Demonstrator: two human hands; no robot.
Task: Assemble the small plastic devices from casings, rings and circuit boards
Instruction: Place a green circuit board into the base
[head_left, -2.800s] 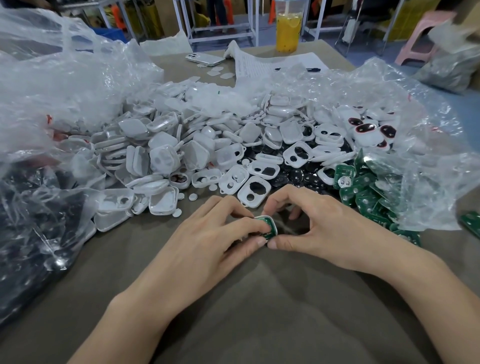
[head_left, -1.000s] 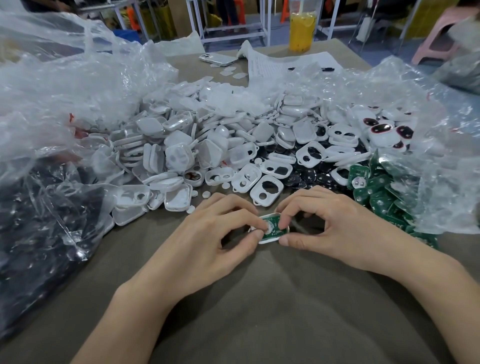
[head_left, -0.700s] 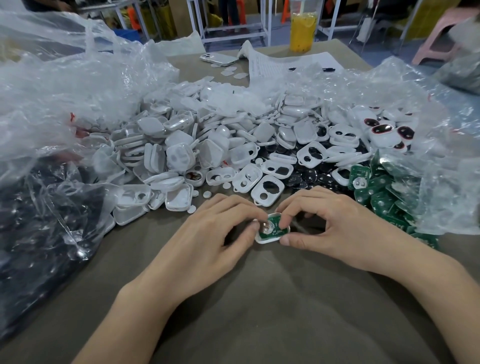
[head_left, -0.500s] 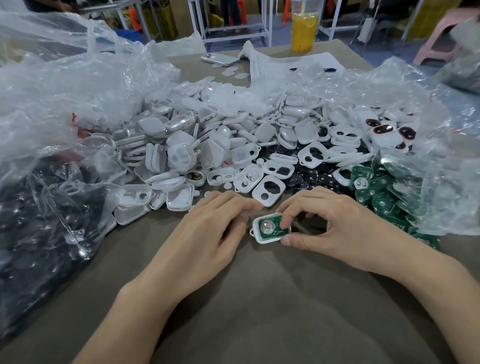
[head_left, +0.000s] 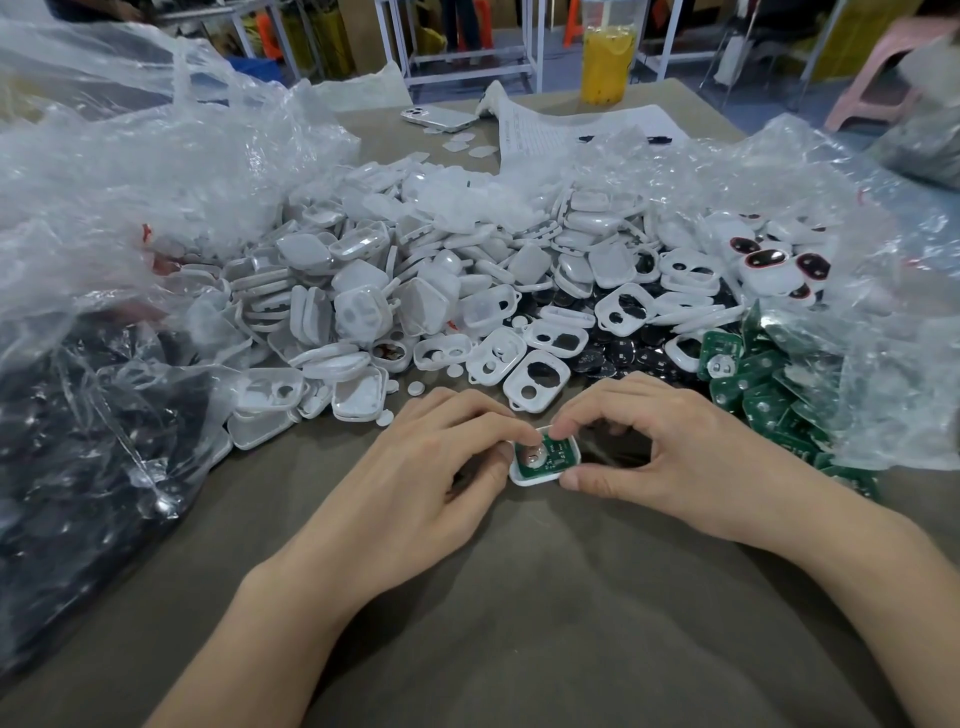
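Seating the board (head_left: 549, 459) flat in the casing (head_left: 522, 479) appeared to be the step in hand. Doing it well called for pressure spread evenly over opposite edges, with the casing braced on the surface (head_left: 519, 597) so that it could not tip. The board needed to sit fully inside the casing before firm force was applied (a cocked board would likely have jammed or flexed).

The right hand (head_left: 670, 452) was clamped on the casing: its index fingertip (head_left: 560, 430) bore on the board's far edge and its thumb pressed the near right corner. The left hand (head_left: 426, 467) gripped the opposite side, with its index fingertip at the far left corner and its thumb, as far as could be seen, against the left side. The casing lay on the surface directly between the two hands, touching both, just in front of the pile (head_left: 395, 306) of loose casings and near, though apart from, the spare boards (head_left: 763, 400) to the right.
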